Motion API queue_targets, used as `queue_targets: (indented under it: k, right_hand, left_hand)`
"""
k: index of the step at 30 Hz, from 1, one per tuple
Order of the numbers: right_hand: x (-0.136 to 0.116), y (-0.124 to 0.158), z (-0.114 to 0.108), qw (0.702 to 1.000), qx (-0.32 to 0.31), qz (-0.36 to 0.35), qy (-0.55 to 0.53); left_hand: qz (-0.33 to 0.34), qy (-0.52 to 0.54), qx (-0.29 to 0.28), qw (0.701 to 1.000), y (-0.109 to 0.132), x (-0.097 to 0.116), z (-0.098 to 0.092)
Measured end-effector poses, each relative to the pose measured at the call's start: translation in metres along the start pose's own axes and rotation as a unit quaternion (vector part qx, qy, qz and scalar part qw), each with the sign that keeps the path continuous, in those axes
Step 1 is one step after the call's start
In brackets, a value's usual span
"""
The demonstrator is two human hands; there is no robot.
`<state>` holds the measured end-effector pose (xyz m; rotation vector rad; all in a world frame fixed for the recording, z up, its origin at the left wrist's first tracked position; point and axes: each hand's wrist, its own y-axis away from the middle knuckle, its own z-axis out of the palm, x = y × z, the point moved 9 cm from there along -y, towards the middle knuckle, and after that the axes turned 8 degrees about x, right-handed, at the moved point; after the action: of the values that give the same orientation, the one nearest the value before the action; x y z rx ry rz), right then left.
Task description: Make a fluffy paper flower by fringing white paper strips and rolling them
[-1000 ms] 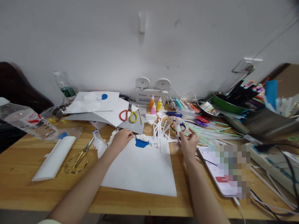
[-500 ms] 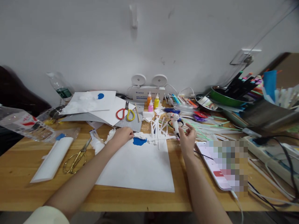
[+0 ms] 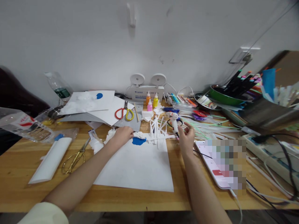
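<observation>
My left hand is closed at the top of a white paper sheet. Its fingertips meet the edge of a crumbly white clump above a blue patch; what they pinch, if anything, is hidden. My right hand is just right of the sheet with thumb and fingers apart. Close beside its thumb stands a white hot glue gun, and I see no grip on it. Between the hands lies a heap of white paper strips.
Red-and-yellow-handled scissors rest on grey board behind my left hand. Gold scissors and a folded white sheet lie left. A phone on a cable and a power strip are right. Small paint bottles stand behind.
The whole view has shifted slightly. Both hands keep nearly the same places, the left at the white clump and the right beside the glue gun.
</observation>
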<state>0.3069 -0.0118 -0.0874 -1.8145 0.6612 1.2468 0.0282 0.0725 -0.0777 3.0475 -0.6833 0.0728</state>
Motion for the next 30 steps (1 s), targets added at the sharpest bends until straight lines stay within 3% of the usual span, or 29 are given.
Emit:
queue_targets:
  k: [12, 30]
  right_hand:
    - [0.0, 0.0, 0.0, 1.0, 0.003, 0.001, -0.004]
    - [-0.001, 0.001, 0.002, 1.0, -0.011, 0.018, -0.015]
  left_hand:
    - [0.016, 0.079, 0.002, 0.997, -0.001, -0.015, 0.005]
    - [0.0, 0.101, 0.064, 0.993, 0.003, -0.013, 0.006]
